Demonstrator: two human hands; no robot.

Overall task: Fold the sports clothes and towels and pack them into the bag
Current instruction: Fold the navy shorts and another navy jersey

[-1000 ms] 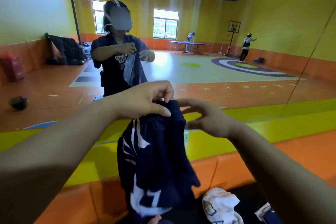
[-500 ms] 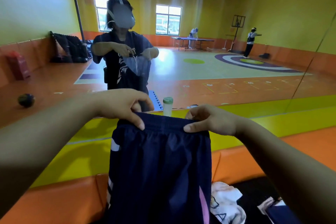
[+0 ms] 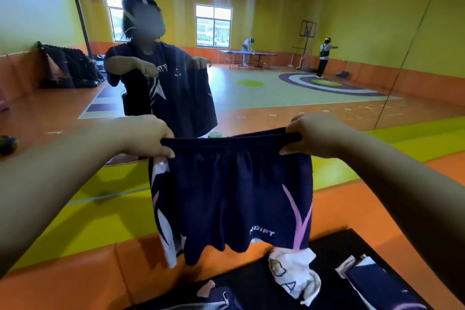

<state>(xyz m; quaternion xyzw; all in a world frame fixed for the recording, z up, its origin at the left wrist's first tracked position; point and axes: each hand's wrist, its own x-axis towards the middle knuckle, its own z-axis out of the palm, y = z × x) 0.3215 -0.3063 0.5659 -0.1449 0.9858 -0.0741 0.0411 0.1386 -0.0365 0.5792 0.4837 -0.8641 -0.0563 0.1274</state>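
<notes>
Navy blue sports shorts with pink and white side streaks [image 3: 231, 196] hang spread flat in the air above a black surface [image 3: 334, 246], held up by the elastic waistband. Left hand [image 3: 148, 137] pinches the waistband's left end and right hand [image 3: 312, 136] pinches the right end, fingers curled over the band. Under the hem lies a crumpled white towel with printed letters [image 3: 293, 274], a folded navy garment [image 3: 377, 284] to its right; an orange padded barrier [image 3: 75, 274] sits behind.

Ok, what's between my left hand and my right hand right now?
In the head view, the waistband of the navy shorts stretches from the left hand to the right hand; a green cap peeks just above it.
</notes>
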